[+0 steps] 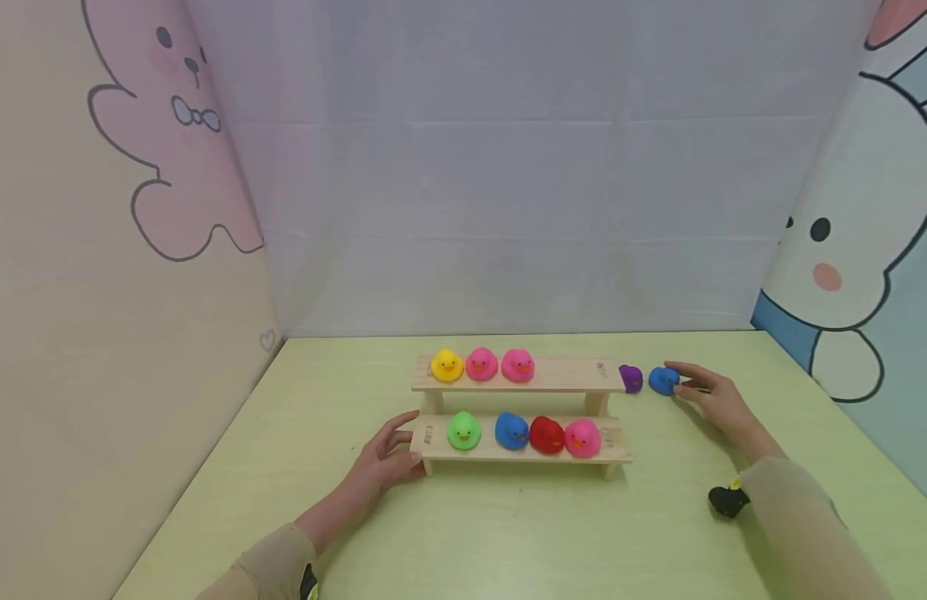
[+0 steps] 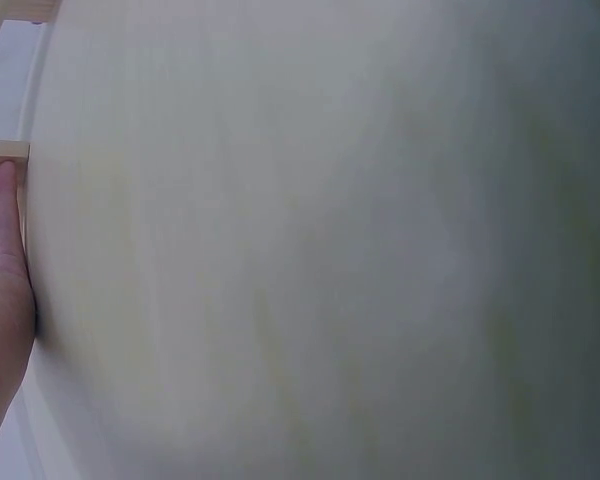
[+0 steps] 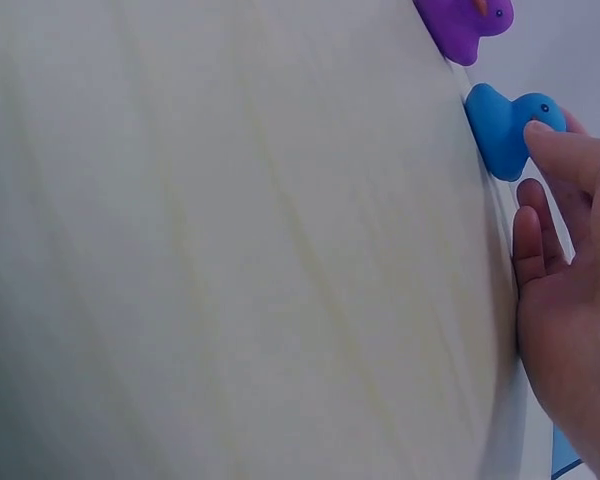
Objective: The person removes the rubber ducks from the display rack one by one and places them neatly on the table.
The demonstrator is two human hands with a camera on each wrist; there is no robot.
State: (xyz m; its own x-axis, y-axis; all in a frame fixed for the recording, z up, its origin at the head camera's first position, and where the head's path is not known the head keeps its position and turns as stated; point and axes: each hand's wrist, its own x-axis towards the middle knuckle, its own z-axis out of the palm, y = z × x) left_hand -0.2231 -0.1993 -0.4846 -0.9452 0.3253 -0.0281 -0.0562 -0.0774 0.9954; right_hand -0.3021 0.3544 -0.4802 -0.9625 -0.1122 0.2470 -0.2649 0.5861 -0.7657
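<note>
My right hand (image 1: 714, 402) pinches a blue rubber duck (image 1: 663, 381) between thumb and fingers; the right wrist view shows the thumb at its beak and the duck at the tabletop. Just left of it sits a purple duck (image 1: 631, 378), by the right end of the two-tier wooden stand (image 1: 568, 375). My left hand (image 1: 384, 457) holds the left end of the stand's lower tier, thumb in front and fingers behind. In the left wrist view, fingers (image 2: 7, 215) reach up to the wooden board (image 2: 5, 150).
The upper tier bears a yellow duck (image 1: 447, 366) and two pink ducks (image 1: 482, 365). On the lower tier stand a green duck (image 1: 463, 431), a blue, a red (image 1: 547, 435) and a pink one. A black object with yellow (image 1: 728, 501) shows at the right cuff. Walls surround the table.
</note>
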